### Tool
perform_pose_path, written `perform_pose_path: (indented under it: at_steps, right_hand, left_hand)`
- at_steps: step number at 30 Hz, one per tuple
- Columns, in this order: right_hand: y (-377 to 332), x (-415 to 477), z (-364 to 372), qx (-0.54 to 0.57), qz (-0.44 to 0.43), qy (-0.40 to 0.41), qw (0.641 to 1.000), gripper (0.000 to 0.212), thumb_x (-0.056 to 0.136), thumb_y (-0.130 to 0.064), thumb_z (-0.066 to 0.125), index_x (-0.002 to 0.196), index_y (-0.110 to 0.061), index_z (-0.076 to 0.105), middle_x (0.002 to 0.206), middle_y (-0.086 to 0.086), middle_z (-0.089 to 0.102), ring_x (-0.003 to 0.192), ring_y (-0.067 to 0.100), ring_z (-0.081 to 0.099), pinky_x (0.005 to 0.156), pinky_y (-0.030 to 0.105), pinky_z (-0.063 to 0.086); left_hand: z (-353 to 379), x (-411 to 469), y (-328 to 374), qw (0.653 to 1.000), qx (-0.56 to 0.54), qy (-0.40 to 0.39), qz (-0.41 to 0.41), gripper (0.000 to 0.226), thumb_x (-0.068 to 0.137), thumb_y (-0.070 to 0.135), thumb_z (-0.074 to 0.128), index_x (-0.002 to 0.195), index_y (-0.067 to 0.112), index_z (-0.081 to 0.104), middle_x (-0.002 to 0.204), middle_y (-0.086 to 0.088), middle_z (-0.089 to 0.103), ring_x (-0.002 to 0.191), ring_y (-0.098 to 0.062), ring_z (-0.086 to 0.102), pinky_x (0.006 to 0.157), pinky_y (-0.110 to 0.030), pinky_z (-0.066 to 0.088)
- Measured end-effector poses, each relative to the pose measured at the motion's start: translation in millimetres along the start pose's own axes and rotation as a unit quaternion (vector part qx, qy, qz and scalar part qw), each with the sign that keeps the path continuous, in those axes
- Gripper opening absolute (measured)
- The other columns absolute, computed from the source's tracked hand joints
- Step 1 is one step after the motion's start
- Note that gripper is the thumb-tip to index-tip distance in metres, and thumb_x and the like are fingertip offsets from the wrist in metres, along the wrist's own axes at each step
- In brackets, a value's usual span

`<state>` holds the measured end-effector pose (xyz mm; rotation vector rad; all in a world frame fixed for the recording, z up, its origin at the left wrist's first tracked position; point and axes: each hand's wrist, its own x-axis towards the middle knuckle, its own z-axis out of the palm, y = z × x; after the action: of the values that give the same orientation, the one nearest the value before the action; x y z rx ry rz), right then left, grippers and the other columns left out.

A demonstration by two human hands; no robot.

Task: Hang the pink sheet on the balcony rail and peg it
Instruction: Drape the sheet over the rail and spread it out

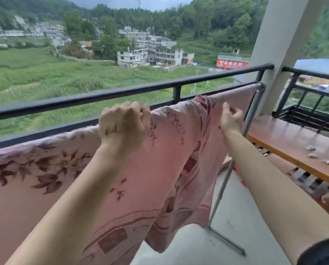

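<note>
As the pink sheet [171,153] drapes the grey rail [262,87], the left hand [124,121] clenches its top edge and the right hand [230,119] pinches it

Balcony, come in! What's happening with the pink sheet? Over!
Left hand gripping pink sheet at top edge, right hand pinching it further along. Sheet draped over bar, bunched between hands. Not pegged yet.

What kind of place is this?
Most likely an upper-floor balcony of a home: a black rail runs across, a pink sheet hangs just inside it, and fields and village buildings lie below.
</note>
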<state>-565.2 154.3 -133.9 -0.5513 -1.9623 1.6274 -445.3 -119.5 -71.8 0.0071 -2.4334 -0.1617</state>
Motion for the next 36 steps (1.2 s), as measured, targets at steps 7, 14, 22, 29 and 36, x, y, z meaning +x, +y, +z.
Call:
perform_pose_path:
  at_steps: [7,14,22,29,36]
  right_hand:
    - [21.0,65.5,-29.5,-0.048,-0.015,0.059,0.997,0.059,0.102,-0.036,0.043,0.150,-0.005,0.031,0.154,0.017,0.034,0.142,0.031,0.033,0.115,0.036,0.026]
    - [39.2,161.2,-69.1,-0.023,-0.005,-0.143,0.989,0.057,0.083,-0.068,0.050,0.110,-0.020,0.068,0.107,0.003,0.069,0.105,0.031,0.064,0.092,0.044,0.049]
    - [4.9,238.5,-124.6,0.166,-0.041,-0.277,0.946,0.016,0.087,-0.021,0.060,0.094,-0.013,0.072,0.082,0.002,0.064,0.072,0.013,0.059,0.065,0.028,0.047]
    - [-26.6,295.4,-142.7,0.159,-0.097,-0.248,0.951,0.021,0.097,-0.031,0.058,0.086,-0.021,0.073,0.085,-0.001,0.069,0.078,0.015,0.064,0.068,0.028,0.053]
    - [53.2,339.8,-176.8,-0.224,-0.088,-0.166,0.956,0.035,0.088,-0.020,0.049,0.118,-0.016,0.066,0.116,0.006,0.067,0.106,0.028,0.061,0.090,0.034,0.049]
  left_hand:
    - [56.8,40.9,105.6,0.985,-0.072,-0.055,0.144,0.043,0.099,0.049,0.037,0.122,0.019,0.057,0.113,-0.004,0.063,0.102,-0.027,0.061,0.085,-0.038,0.042]
    - [103.4,83.6,198.3,0.988,-0.053,-0.046,0.137,0.040,0.099,0.048,0.040,0.115,0.019,0.063,0.110,-0.003,0.068,0.096,-0.028,0.064,0.084,-0.040,0.045]
    - [124.1,121.8,273.2,0.992,-0.123,-0.009,-0.039,0.019,0.094,0.036,0.060,0.099,0.027,0.076,0.089,0.003,0.075,0.083,-0.021,0.068,0.064,-0.026,0.045]
    - [140.7,153.0,351.7,0.985,-0.163,0.059,-0.011,0.021,0.096,0.033,0.057,0.101,0.022,0.075,0.091,0.003,0.076,0.081,-0.016,0.068,0.065,-0.029,0.052]
    - [167.6,142.5,375.8,0.996,-0.077,-0.005,0.047,0.056,0.097,0.062,0.032,0.098,0.023,0.072,0.093,0.000,0.072,0.077,-0.018,0.063,0.069,-0.031,0.045]
